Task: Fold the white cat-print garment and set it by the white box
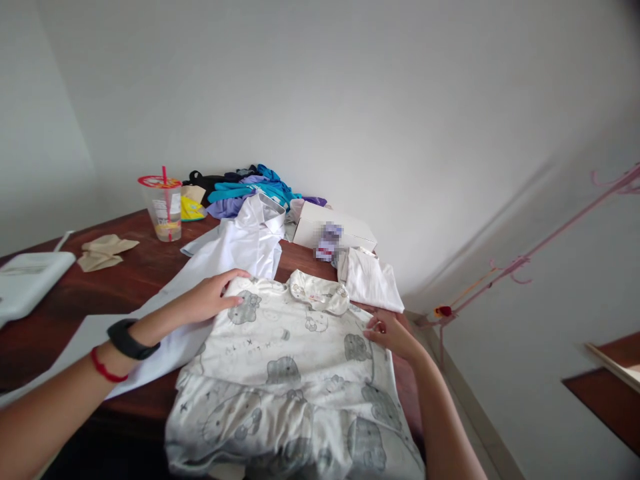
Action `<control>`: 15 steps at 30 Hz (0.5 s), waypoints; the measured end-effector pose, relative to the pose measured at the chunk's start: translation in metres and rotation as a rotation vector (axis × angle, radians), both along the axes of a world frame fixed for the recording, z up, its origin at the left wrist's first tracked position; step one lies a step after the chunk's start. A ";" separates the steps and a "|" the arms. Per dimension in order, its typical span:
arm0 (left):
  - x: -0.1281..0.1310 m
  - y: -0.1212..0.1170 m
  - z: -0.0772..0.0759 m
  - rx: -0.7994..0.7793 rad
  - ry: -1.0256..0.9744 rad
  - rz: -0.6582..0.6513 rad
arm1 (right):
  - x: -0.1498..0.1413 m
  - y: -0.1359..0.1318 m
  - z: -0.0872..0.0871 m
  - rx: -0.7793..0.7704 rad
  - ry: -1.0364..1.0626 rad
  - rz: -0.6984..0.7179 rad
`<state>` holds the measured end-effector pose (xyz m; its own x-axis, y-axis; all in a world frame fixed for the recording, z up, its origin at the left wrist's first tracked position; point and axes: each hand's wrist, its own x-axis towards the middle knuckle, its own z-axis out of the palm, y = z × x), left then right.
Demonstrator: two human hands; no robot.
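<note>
A white dress (293,347) with grey cartoon cat prints, a small collar and a gathered lower part lies spread in front of me, draping over the table's near edge. My left hand (215,295) rests at its left shoulder, thumb on the cloth and apart from the index finger. At the opposite shoulder, my right hand (393,335) has bent fingers pinching the fabric near the sleeve. A white collared shirt (220,267) lies to the left, partly under my left forearm.
Folded white cloth (370,279) and a white box (335,227) stand behind the dress. Piled clothes (257,187), a plastic cup (164,210) with a straw, a crumpled napkin (106,252) and a white device (33,283) occupy the dark wooden table (145,273). A pink rack (500,275) stands right.
</note>
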<state>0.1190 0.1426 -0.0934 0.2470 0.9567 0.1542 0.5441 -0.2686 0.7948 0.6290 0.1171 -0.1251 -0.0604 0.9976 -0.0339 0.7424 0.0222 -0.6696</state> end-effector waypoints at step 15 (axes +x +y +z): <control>0.001 -0.009 -0.015 0.129 -0.025 -0.062 | -0.015 -0.017 0.004 0.015 0.035 -0.090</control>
<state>0.1198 0.1339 -0.1079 0.2998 0.9115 0.2816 0.5038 -0.4019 0.7646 0.6138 0.1003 -0.1209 0.0283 0.9994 -0.0184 0.7179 -0.0332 -0.6953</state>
